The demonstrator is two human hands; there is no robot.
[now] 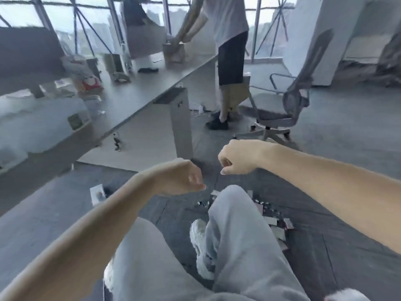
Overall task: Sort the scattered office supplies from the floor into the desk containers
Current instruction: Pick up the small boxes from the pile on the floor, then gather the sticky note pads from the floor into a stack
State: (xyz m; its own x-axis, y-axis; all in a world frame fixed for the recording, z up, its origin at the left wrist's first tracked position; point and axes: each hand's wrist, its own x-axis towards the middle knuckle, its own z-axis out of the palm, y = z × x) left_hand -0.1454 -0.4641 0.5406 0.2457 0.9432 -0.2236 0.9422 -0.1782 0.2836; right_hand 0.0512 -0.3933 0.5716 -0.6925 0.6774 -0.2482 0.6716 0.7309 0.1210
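Both my arms reach forward over my knees, above the dark carpet. My left hand (186, 179) hangs from a bent wrist with its fingers loosely curled, and nothing shows in it. My right hand (236, 158) is curled into a fist with the thumb against the fingers; no object shows inside it. Scattered office supplies (271, 213), small clips and paper pads, lie on the floor to the right of my right knee. A white card (97, 193) lies on the floor to the left. Clear desk containers (43, 118) stand blurred at the left on the long grey desk (134, 98).
The desk leg (182, 122) stands just beyond my hands. A small dark item (117, 141) lies under the desk. Another person (230, 51) stands at the desk's far end beside a grey office chair (282, 105). My grey-trousered legs and white shoe (200, 240) fill the foreground.
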